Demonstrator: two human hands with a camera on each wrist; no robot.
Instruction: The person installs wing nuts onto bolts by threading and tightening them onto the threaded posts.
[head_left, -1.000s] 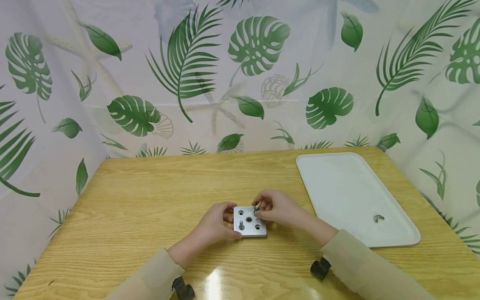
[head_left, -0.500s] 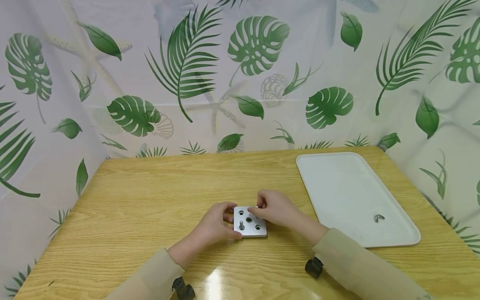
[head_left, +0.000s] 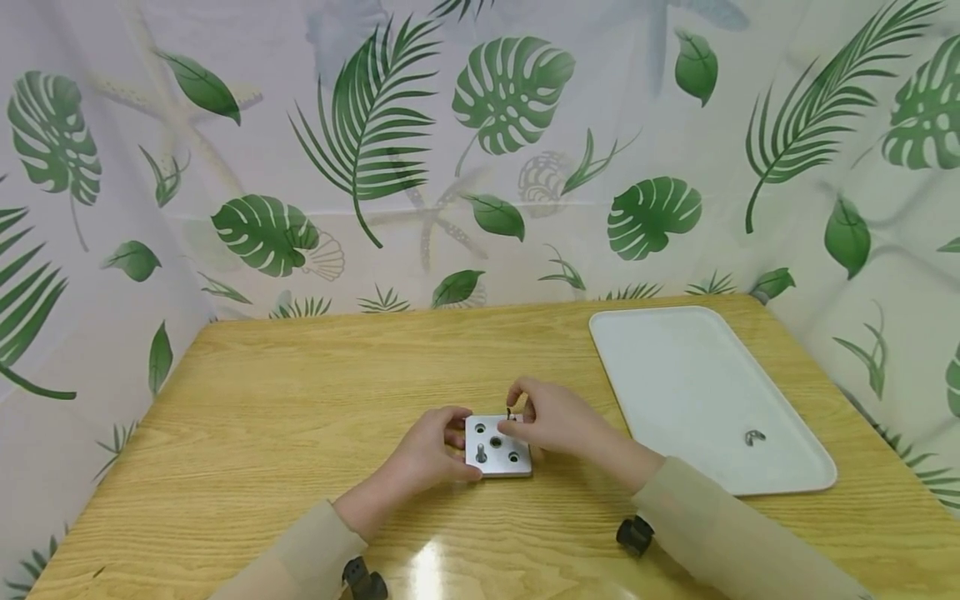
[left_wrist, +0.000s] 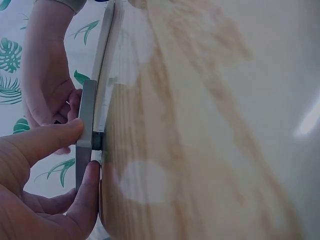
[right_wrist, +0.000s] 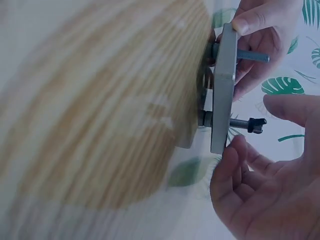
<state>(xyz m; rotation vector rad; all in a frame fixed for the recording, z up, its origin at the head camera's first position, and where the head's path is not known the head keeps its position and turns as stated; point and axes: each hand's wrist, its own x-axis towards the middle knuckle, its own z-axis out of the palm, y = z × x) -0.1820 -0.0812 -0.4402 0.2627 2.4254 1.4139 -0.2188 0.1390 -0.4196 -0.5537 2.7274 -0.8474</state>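
Observation:
A square metal plate [head_left: 496, 458] with several holes stands just off the table on bolt heads. My left hand [head_left: 431, 446] grips its left side, with the thumb [left_wrist: 65, 131] on the top face and fingers underneath. Two threaded bolts stick up through the plate. The near-left bolt [right_wrist: 254, 56] is bare; the far-right one carries a dark wing nut [right_wrist: 257, 125] near its tip. My right hand [head_left: 562, 415] surrounds that wing nut, thumb [right_wrist: 282, 107] and curled fingers spread to either side. In the right wrist view the thumb is apart from the nut, and the lower fingertips lie by the plate edge.
To the right, a white tray [head_left: 675, 375] lies on the wooden table [head_left: 337, 367], with another small metal wing nut [head_left: 754, 437] near its front right. A leaf-print cloth [head_left: 420, 158] hangs behind and along both sides.
The right hand's fingers closed over the far-right bolt half a second ago and have since parted, exposing the wing nut. The left hand and plate hold their place; the view shifts slightly.

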